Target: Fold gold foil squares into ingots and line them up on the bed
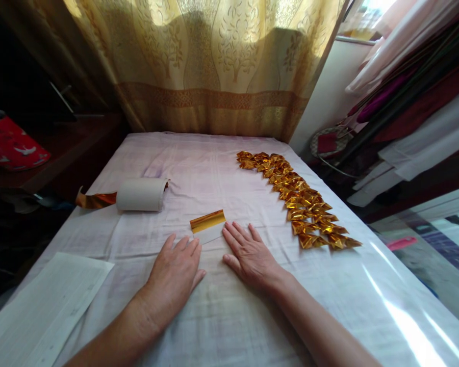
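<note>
A small sheet of gold foil paper lies on the white cloth, its gold band at the far side and a pale strip at the near side. My left hand rests palm down, fingertips by the sheet's near left corner. Palm down too, my right hand has its fingertips by the right edge of the sheet, fingers stretched out. Neither hand grips anything. To the right, folded gold foil pieces lie in a long double row. At the left is a white roll with gold foil strips sticking out of its end.
White sheets of paper lie at the front left of the cloth-covered surface. A patterned gold curtain hangs behind it. On the left stands a red container; clothes hang on the right.
</note>
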`<state>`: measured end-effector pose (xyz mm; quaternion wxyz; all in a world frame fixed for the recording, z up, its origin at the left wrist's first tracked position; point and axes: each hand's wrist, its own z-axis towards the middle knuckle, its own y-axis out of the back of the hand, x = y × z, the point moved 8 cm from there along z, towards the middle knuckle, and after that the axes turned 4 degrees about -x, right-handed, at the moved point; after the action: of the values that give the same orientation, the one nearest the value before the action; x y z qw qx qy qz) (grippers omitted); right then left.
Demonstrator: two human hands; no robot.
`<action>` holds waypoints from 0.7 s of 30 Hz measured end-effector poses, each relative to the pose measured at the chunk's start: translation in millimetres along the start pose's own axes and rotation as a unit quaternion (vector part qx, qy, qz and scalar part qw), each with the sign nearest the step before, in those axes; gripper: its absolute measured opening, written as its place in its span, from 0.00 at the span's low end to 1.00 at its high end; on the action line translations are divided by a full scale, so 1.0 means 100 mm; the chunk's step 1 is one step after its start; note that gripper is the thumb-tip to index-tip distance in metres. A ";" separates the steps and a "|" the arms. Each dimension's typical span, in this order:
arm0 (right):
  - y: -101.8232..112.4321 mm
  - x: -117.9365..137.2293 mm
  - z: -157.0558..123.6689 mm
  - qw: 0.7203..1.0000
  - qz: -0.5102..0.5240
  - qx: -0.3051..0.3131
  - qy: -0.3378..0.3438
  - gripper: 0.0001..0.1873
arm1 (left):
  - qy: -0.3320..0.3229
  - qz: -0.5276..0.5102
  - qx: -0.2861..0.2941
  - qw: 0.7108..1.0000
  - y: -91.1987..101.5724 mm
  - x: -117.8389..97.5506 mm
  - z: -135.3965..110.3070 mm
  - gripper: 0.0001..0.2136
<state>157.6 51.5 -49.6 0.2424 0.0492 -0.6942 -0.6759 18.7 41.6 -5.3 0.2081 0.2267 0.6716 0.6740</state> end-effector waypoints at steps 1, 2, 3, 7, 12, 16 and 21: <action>0.02 -0.04 -0.01 1.000 -0.007 -0.004 -0.012 0.32 | 0.001 -0.005 -0.002 1.000 0.01 0.00 0.00 0.16; 0.03 -0.06 -0.01 1.000 -0.012 -0.008 -0.021 0.32 | 0.001 -0.010 -0.005 1.000 0.01 0.00 0.00 0.16; 0.04 -0.07 -0.02 0.999 -0.016 -0.011 -0.027 0.31 | 0.002 -0.015 -0.008 1.000 0.01 0.00 0.00 0.16; 0.04 -0.04 -0.02 0.999 -0.023 -0.009 -0.042 0.31 | -0.002 -0.032 -0.014 0.999 0.00 0.03 -0.01 0.15; 0.10 0.03 0.02 0.997 -0.027 -0.028 -0.068 0.30 | -0.013 -0.061 -0.022 0.998 0.03 0.18 0.02 0.10; 0.22 0.09 0.11 0.994 -0.009 -0.078 -0.071 0.26 | -0.001 -0.120 -0.048 0.992 0.02 0.35 0.12 0.06; 0.27 0.03 0.21 0.984 0.046 -0.157 -0.064 0.26 | 0.070 -0.148 -0.123 0.979 -0.06 0.50 0.20 0.11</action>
<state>153.3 71.5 -21.7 0.2333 -0.0650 -0.5952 -0.7662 -10.7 87.2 -10.4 0.2843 0.0496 0.6223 0.7276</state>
